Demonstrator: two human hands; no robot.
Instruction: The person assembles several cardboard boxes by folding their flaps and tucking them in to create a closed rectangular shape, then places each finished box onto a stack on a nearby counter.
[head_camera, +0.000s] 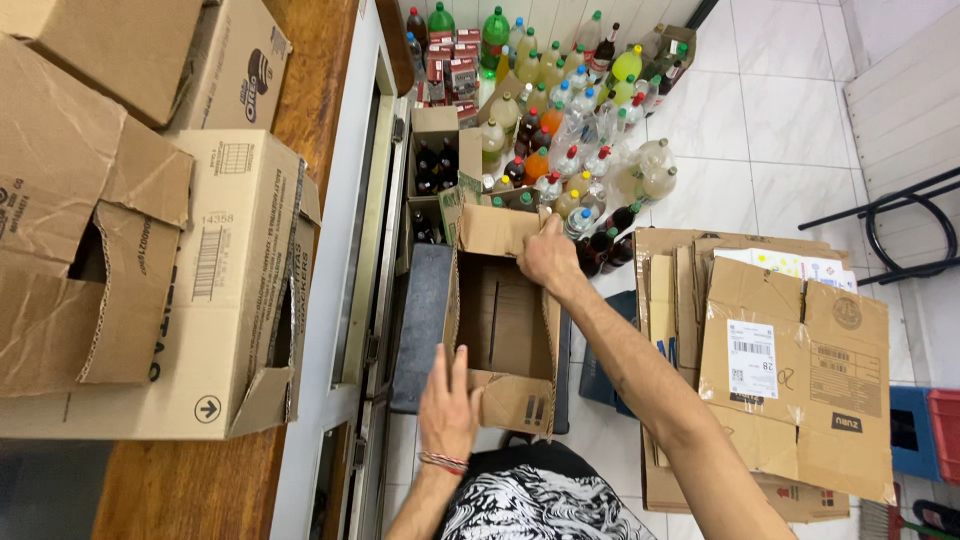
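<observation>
**Inspector:** White-tiled floor (780, 130), a wooden counter (310, 60) along the left with torn cardboard cartons (150, 290) stacked on it. A crowd of plastic drink bottles (570, 110) stands on the floor beyond, and flattened cardboard (790, 380) is piled to the right.

**Clerk:** And the item in hand?

**Inspector:** An open cardboard box (500, 320), empty as far as the view shows, held in the air in front of the person, between the counter and the flattened pile, just short of the nearest bottles.

**Clerk:** The hands?

**Inspector:** The left hand (447, 400) lies flat with fingers straight and slightly spread, pressed against the near end of the box by its lower flap. It grasps nothing. The right hand (548, 255) is curled closed over the far rim, pinching the top flap.

**Clerk:** Risks?

**Inspector:** In my judgement, three. The left hand only presses, so the box depends on the right-hand pinch; should that flap bend or tear, the box could swing or drop. The bottles stand close under the far end, and a falling or pushed box could topple several. The flaps hang loose, and I cannot tell whether the bottom is sealed; if it is not, anything loaded could fall through.
</observation>
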